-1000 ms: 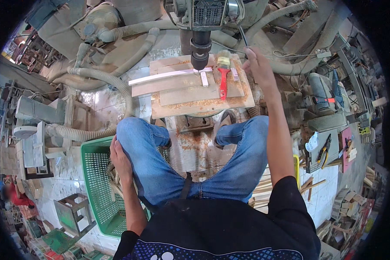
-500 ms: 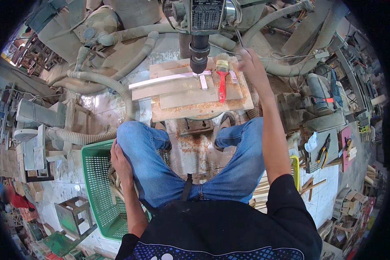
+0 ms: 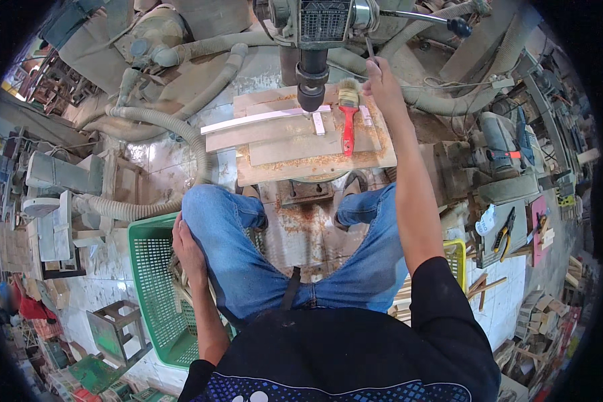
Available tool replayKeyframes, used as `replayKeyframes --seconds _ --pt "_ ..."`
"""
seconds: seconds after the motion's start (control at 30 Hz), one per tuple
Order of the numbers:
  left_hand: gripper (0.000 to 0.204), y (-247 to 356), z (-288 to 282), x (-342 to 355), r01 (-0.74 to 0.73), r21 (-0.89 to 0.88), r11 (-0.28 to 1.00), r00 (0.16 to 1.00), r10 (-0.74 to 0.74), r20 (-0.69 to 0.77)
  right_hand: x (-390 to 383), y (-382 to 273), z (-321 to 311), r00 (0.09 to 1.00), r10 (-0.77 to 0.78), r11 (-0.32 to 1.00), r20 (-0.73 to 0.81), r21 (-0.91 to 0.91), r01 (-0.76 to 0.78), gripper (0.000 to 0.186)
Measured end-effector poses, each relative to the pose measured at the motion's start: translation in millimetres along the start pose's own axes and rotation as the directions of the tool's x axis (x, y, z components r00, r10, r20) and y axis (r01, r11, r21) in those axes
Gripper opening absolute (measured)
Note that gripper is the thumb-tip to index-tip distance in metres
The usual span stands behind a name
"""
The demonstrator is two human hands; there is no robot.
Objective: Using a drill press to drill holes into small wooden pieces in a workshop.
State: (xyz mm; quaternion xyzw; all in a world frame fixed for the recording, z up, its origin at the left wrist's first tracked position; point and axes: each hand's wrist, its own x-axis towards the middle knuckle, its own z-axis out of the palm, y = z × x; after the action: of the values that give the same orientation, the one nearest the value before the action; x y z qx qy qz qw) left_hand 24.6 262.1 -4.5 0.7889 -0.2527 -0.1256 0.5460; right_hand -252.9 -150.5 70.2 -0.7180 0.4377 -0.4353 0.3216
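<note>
My right hand [image 3: 384, 86] is closed round the end of a feed lever [image 3: 370, 48] on the drill press [image 3: 324, 25]. The drill chuck [image 3: 310, 91] hangs above a wooden board [image 3: 275, 175] strewn with shavings. On it lie a long pale strip [image 3: 258, 121] and a short pale block [image 3: 318, 123], close beneath the chuck. A paintbrush [image 3: 348, 127] with a red handle rests right of the block. My left hand [image 3: 189, 253] lies flat along my left thigh with nothing in it, beside a green plastic basket [image 3: 155, 295].
Another lever with a black knob [image 3: 458, 27] sticks out right of the press. Dusty hoses [image 3: 161, 127] curve across the left side. A yellow basket [image 3: 457, 254] with wood strips stands by my right thigh. Pliers [image 3: 504, 234] lie on a stand at the right.
A lever with a black knob has swung into view at the press's right side, while my right hand stays at its own lever. My left hand stays on my thigh.
</note>
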Motion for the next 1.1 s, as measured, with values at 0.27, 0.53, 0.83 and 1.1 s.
replayKeyframes --seconds 0.27,0.53,0.83,1.1 --pt "0.044 2 -1 -1 0.037 -0.022 0.999 0.999 -0.036 0.009 -41 -21 -39 0.994 0.036 0.993 0.099 0.108 -0.047 0.040" --pt "0.044 -10 -10 1 -0.003 -0.013 1.000 1.000 0.003 0.000 -62 -94 -81 1.000 -0.011 0.981 0.024 0.193 0.006 0.045" --pt "0.042 -44 -9 11 -0.210 0.260 0.943 0.975 0.183 0.125 -139 -35 -103 0.996 0.045 0.595 -0.071 0.803 0.030 0.062" --pt "0.040 -29 -17 21 -0.410 0.489 0.770 0.903 0.417 0.101 -307 54 -186 0.804 0.455 0.890 -0.382 0.178 -0.419 0.028"
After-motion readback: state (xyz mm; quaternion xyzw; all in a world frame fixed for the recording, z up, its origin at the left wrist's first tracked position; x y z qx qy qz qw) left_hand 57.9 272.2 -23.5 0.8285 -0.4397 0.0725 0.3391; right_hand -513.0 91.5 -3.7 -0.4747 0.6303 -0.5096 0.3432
